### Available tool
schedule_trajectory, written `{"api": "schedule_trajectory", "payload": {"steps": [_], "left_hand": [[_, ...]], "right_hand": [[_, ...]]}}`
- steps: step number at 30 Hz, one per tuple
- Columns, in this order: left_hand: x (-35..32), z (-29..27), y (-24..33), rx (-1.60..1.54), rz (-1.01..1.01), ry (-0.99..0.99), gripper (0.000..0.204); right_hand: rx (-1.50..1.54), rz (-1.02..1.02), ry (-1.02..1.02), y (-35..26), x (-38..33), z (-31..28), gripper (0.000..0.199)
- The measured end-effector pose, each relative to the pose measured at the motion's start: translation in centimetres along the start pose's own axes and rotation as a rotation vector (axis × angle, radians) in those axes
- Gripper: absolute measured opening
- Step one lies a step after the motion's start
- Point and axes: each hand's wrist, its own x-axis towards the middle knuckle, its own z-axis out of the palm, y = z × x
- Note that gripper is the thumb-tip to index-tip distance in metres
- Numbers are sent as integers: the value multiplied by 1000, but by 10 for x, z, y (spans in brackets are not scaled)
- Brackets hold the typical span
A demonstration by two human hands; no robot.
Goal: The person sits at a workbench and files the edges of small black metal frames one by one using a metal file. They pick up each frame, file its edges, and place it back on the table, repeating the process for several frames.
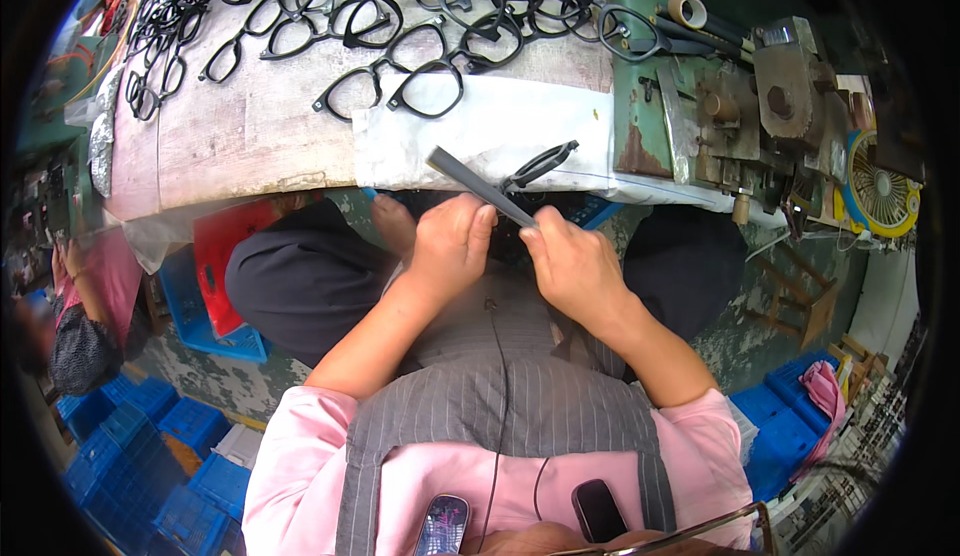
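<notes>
A grey flat bar, like a file or sanding stick (pixel 470 178), slants from upper left down to my right hand (pixel 575 261). The fingers of that hand are closed round its lower end. Crossing behind the bar is a dark eyeglass frame (pixel 543 164), with one rim jutting out to the right. My left hand (pixel 450 241) is closed in a pinch where the line of this frame meets the bar. The frame's other half is hidden by the bar and the fingers. Both hands are held over my lap, just before the table edge.
Many dark eyeglass frames (pixel 428 90) lie piled along the back of the worktable (pixel 240 146). A white sheet (pixel 490 121) covers its front middle. At right stand a metal vise-like fixture (pixel 790 96) and a yellow-rimmed fan (pixel 882 186). Blue crates (pixel 205 426) are on the floor.
</notes>
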Motion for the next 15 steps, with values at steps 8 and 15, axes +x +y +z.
{"api": "schedule_trajectory", "payload": {"steps": [8, 15], "left_hand": [[8, -14, -4, 1, -40, -99, 18], [7, -16, -4, 38, -8, -142, 16]], "right_hand": [[49, -5, 91, 26, 2, 25, 22], [142, -104, 144, 19, 5, 27, 22]]}}
